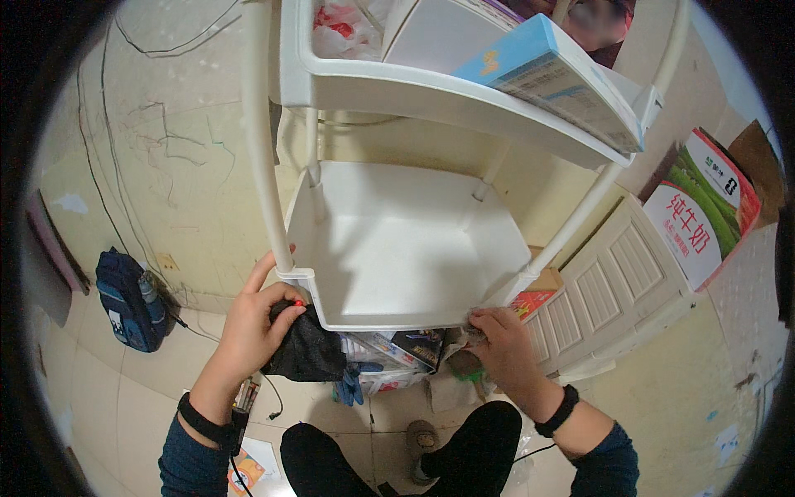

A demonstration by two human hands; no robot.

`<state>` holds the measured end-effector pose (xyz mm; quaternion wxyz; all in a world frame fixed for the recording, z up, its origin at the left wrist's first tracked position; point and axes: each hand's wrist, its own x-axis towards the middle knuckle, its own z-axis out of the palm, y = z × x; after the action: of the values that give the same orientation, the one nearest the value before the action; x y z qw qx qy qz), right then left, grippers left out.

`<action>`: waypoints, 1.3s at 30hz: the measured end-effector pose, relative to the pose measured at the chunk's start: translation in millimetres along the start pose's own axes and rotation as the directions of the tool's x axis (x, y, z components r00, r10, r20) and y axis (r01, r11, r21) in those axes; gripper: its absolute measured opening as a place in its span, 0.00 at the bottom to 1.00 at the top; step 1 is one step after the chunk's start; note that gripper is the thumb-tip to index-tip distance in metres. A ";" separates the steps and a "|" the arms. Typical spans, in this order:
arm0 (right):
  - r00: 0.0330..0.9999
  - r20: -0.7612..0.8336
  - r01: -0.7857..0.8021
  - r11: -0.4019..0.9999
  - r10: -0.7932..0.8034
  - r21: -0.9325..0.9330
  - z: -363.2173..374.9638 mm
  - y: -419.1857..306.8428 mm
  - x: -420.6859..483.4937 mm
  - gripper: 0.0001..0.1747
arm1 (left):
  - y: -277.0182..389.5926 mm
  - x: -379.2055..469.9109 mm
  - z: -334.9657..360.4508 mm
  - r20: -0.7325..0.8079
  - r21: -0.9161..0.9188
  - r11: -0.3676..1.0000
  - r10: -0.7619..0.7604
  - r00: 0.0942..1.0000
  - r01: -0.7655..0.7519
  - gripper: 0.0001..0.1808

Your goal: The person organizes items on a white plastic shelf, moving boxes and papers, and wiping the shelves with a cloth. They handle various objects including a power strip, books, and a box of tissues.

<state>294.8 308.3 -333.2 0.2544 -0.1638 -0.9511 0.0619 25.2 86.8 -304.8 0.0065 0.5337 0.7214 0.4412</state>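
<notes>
A white plastic shelf rack stands before me, its middle tray (404,261) bare inside. My left hand (273,310) is at the tray's front left corner, with thumb and index finger pinching a small red object (299,303) beside a black cloth (307,341) that hangs there. My right hand (497,329) is at the front right corner, its fingers on a crumpled, see-through or greyish thing that I cannot make out well. Beneath the tray lie packages (385,351) and a blue glove (351,384).
A blue box (546,81) leans out over the upper tray's edge (459,102). On the left, a dark blue backpack (133,301) rests by the wall. On the right are a white slatted cabinet (615,279) and a milk carton box (702,211). Cables and papers lie on the floor.
</notes>
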 end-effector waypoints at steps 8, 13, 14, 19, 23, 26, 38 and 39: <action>0.979 0.159 -0.180 0.895 0.125 0.408 -14.2 -40.7 56.1 0.16 | -0.4 -0.5 -0.6 0.036 -0.058 0.998 -0.017 0.999 0.019 0.06; 0.968 0.247 0.000 0.987 0.040 -0.161 -20.8 -5.7 138.9 0.06 | -3.3 -2.3 0.9 0.013 -0.093 0.995 -0.040 0.999 0.041 0.06; 0.954 0.288 -0.022 0.979 0.081 -0.202 -15.6 -0.8 149.2 0.06 | -4.0 -2.9 0.8 0.013 -0.076 0.996 -0.052 0.999 0.053 0.06; 0.919 0.370 0.010 0.932 0.133 -0.361 27.6 27.2 182.2 0.09 | -6.2 -6.1 -0.5 0.043 -0.142 0.986 -0.087 0.995 0.092 0.05; 0.931 0.279 -0.118 0.917 0.236 -0.380 82.3 58.7 199.8 0.12 | -8.2 -5.0 0.7 0.004 -0.095 0.995 -0.013 1.000 0.013 0.05; 0.939 0.196 -0.195 0.905 0.284 -0.379 113.0 77.5 202.0 0.13 | -10.9 -4.0 0.3 0.016 -0.095 0.995 -0.023 1.000 0.025 0.05; 0.744 0.508 0.058 0.716 0.433 -0.695 91.7 87.2 186.0 0.14 | -12.1 -1.8 3.2 -0.037 -0.055 0.997 0.050 0.998 -0.052 0.04; 0.725 0.539 0.056 0.742 0.430 -0.668 89.1 81.6 184.1 0.12 | -10.8 -2.3 3.1 -0.032 -0.063 0.998 0.029 0.999 -0.031 0.04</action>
<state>122.3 445.0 -341.1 -0.1808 -0.3096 -0.9147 -0.1864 19.4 86.6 -314.7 0.0055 0.5369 0.6991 0.4722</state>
